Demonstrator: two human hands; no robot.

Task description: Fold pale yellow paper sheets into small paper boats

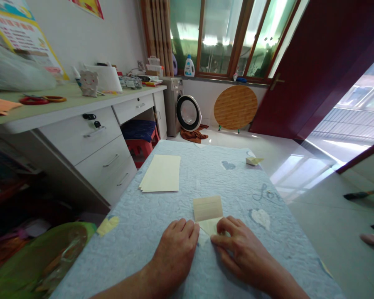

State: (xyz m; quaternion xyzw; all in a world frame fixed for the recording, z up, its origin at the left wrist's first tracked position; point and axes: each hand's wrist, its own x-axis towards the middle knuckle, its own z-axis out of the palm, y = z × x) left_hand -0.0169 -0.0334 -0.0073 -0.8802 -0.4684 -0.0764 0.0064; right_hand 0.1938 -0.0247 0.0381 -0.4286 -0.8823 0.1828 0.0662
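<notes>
Head view: two bare hands are on the table, which wears a pale blue cloth. The left hand has its fingers curled in, touching the left side of the paper; its fingertips are hidden, so I cannot tell if it grips. The right hand has its thumb and pointing finger pinched together on the paper's right side. The paper sits between the hands, away from the table's left and right edges. Its far part is a flat flap with faint lines, and its near part slopes to a point. A green bin is beside the table's left edge. Farther up, a small pile of sheets lies near the left edge, a bit crooked. By the far right corner is a small folded shape with a pointy end. Past the left edge is a white desk with red scissors on top and a blue-topped stool under it. Beyond the far edge are a washer with its round door open, a brown rag on the floor and a round wooden board. A bottle stands by the window.
</notes>
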